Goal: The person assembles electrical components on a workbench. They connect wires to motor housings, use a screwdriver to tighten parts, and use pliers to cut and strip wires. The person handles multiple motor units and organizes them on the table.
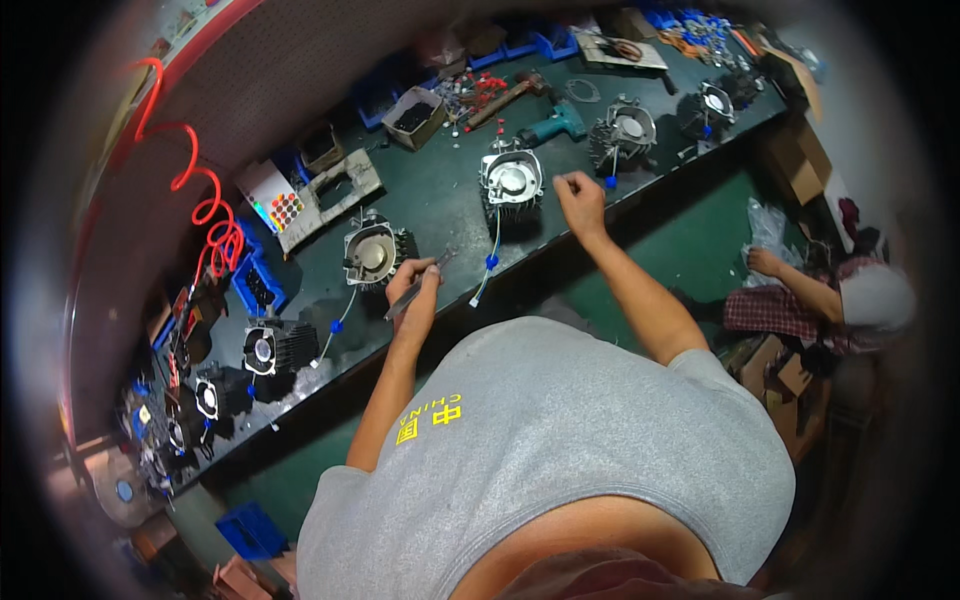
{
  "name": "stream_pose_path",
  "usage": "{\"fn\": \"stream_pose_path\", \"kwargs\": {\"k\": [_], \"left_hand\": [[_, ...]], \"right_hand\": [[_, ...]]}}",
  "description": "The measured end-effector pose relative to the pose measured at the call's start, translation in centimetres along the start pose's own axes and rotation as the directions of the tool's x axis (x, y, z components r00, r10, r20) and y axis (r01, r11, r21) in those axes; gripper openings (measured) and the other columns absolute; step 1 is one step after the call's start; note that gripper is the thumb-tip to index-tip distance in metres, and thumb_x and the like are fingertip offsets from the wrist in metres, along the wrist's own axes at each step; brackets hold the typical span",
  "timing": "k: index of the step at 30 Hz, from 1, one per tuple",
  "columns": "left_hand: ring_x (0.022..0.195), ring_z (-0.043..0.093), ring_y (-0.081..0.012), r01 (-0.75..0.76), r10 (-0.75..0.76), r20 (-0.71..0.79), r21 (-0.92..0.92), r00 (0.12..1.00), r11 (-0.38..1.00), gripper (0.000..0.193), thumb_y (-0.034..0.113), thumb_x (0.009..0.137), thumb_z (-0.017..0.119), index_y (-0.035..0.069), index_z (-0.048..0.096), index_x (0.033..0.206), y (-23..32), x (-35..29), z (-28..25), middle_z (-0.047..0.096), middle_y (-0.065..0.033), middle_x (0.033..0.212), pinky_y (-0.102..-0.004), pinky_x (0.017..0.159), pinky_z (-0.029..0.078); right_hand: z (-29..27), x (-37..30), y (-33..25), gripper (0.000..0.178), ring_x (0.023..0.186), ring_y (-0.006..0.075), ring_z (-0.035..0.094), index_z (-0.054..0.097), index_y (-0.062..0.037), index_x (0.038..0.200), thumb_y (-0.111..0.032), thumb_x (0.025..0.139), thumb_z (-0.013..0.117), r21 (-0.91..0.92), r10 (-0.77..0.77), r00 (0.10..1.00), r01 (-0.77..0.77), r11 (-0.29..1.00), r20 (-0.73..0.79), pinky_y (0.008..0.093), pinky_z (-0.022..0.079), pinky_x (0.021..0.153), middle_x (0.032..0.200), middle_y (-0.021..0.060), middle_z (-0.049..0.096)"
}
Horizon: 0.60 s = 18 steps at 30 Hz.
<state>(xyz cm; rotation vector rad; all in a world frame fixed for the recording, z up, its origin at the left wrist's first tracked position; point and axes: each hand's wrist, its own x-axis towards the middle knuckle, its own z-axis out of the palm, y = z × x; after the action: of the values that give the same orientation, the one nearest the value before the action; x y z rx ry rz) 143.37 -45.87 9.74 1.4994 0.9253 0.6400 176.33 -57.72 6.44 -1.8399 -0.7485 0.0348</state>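
Left hand (412,285) grasping thin metal tool (415,285); right hand (580,197) pinched, just right of motor housing (512,182).

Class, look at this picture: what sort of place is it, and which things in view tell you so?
Most likely a small assembly workshop. Finned motor housings stand in a row along a dark workbench, a power drill lies among them, and blue parts bins line the back.

dim overhead light, dark blurred fisheye rim, edges bent, centre sharp.
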Motion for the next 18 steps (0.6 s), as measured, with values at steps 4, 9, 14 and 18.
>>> {"fn": "stream_pose_path", "kwargs": {"k": [4,9,14,18], "left_hand": [[0.076,0.063,-0.0098,-0.004,0.0,-0.079,-0.051,0.997,0.999,0.018,0.012,0.098,0.066,-0.003,0.069,0.107,1.1,2.9,5.4,0.07,-0.0066,0.085,-0.0253,0.069,0.05],[0.073,0.063,-0.0094,0.085,-0.094,-0.238,-0.046,0.967,0.995,0.021,0.016,0.098,0.065,-0.002,0.07,0.108,4.0,5.5,11.8,0.071,-0.0061,0.084,-0.0251,0.065,0.05],[0.067,0.061,-0.0097,0.204,-0.159,-0.308,0.121,0.938,0.971,0.024,0.019,0.096,0.065,-0.002,0.071,0.103,5.3,8.0,14.9,0.071,-0.0063,0.079,-0.0249,0.062,0.049],[0.062,0.058,-0.009,0.247,-0.159,-0.359,0.214,0.92,0.945,0.024,0.022,0.094,0.065,-0.001,0.071,0.093,4.9,9.1,15.6,0.069,-0.005,0.072,-0.026,0.056,0.045]], "right_hand": [[4.2,9.3,0.3,0.031,0.088,0.026,0.07,0.072,0.0007,0.104,-0.025,0.088,0.075,0.117,-0.153,0.967,0.132,0.984,0.203,0.0376,0.055,0.08,0.097,0.0158,0.073],[8.3,14.3,2.2,0.058,0.12,0.0362,0.061,0.068,-0.0061,0.13,-0.041,0.085,0.076,0.116,-0.245,0.722,0.224,0.968,0.648,0.0426,0.05,0.101,0.137,0.0187,0.063],[11.0,14.9,5.5,0.039,0.115,0.0322,0.068,0.073,-0.0042,0.121,-0.031,0.092,0.073,0.339,-0.397,0.54,0.208,0.918,0.742,0.0386,0.051,0.102,0.126,0.0183,0.071],[10.7,14.0,5.4,0.036,0.11,0.0321,0.071,0.073,-0.0009,0.115,-0.031,0.095,0.069,0.336,-0.272,0.522,-0.028,0.942,0.808,0.0375,0.053,0.095,0.114,0.0187,0.075]]}}
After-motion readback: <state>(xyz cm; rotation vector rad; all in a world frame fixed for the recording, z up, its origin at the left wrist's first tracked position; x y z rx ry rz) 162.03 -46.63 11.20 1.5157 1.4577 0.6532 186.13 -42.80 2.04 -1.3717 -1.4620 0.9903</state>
